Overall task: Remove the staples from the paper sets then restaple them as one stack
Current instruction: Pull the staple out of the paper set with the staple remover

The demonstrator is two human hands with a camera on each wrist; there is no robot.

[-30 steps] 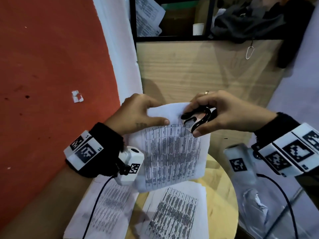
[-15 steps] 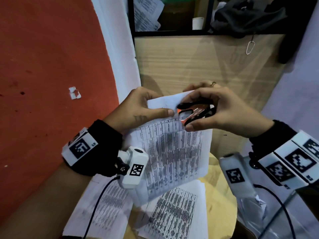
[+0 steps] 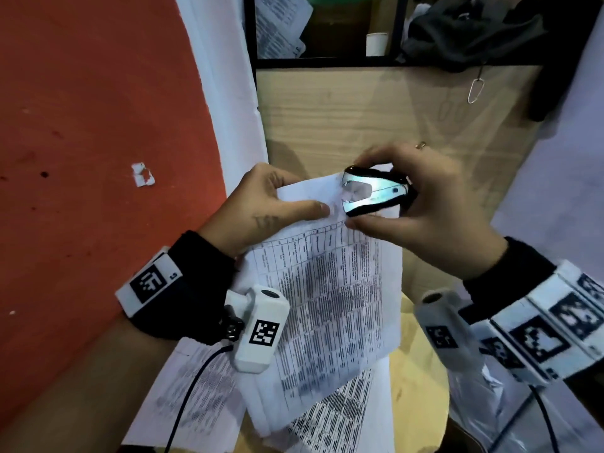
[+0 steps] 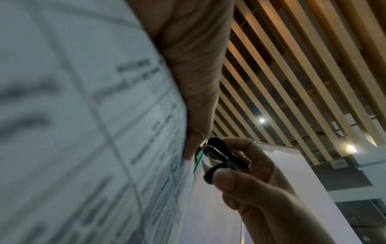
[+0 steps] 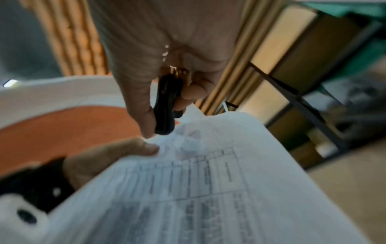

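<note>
A printed paper set [image 3: 327, 299] is held up in the air above the round table. My left hand [image 3: 261, 204] pinches its top corner, thumb laid flat across the sheet [image 5: 117, 151]. My right hand [image 3: 418, 204] grips a black staple remover [image 3: 372, 194] with a shiny metal face, squeezed between thumb and fingers, its jaws at the paper's top corner beside my left thumb tip. The remover [image 4: 221, 155] also shows from the left wrist and as a dark shape [image 5: 165, 105] in the right wrist view. Whether a staple sits in the jaws is hidden.
More printed paper sets [image 3: 192, 393] [image 3: 340, 420] lie on the round wooden table [image 3: 415, 387] below. A wooden cabinet [image 3: 359, 109] with shelves, papers and dark cloth stands behind. An orange wall [image 3: 98, 125] is on the left, crumpled plastic [image 3: 483, 407] at the lower right.
Both hands and the paper set rose slightly. The staple remover turned so that its shiny metal face points toward me, and it stays at the top corner of the sheets.
</note>
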